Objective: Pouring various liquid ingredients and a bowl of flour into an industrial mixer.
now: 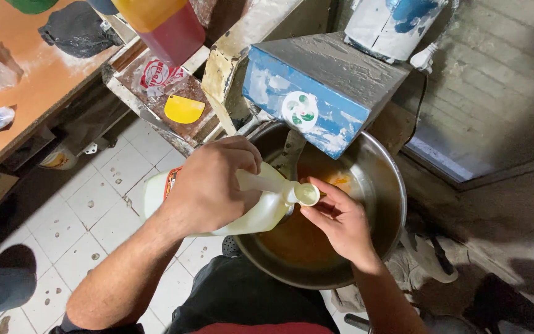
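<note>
L hand: forearm enters from 7 o'clock, runs up toward frame centre; back of hand faces cam, wrist bent slightly. Fingers curled tight round the handle side of a pale yellow plastic jug; thumb side not visible. Jug lies tipped nearly on its side, neck pointing to 3 o'clock, over the near-left rim of the bowl.

R hand: forearm comes in from 5 o'clock, palm turned toward the jug. Thumb and forefinger pinched on a small white cap held at the jug mouth, open side up w/ pale liquid inside; other fingers loosely bent below. Cap touches the spout.

Steel bowl: large, round, sits right of centre, under both hands; orange-brown liquid in the bottom.

Blue-and-white painted machine housing: at 12 o'clock of bowl, overhanging its far rim; paint chipped.

Yellow scraper: at 11 o'clock, on a shelf well apart from hands.

White tile floor: at 8 o'clock, spotted.
</note>
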